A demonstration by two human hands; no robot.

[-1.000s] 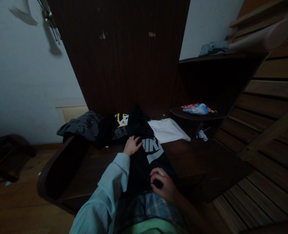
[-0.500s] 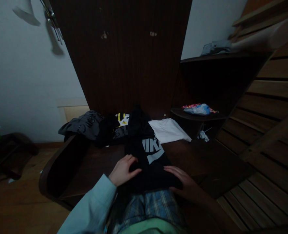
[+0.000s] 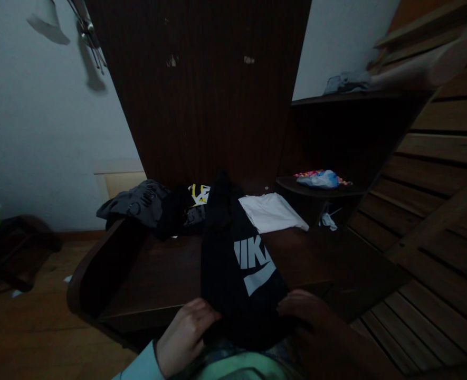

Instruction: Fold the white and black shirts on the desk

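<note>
Black fabric garment with white printed logo [image 3: 237, 264] lies lengthwise on the dark wooden table [image 3: 158, 274], its near end at the table edge. Left hand [image 3: 186, 335] is clenched on the near hem. Right hand [image 3: 304, 316] touches the opposite corner, grip indiscernible in the dimness. Recommended: hold both corners level, cloth taut

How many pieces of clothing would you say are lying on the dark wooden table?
4: a black logo garment at the near edge, a grey garment back left, a dark printed garment beside it, a white garment back right. The pile may hide more.
</note>
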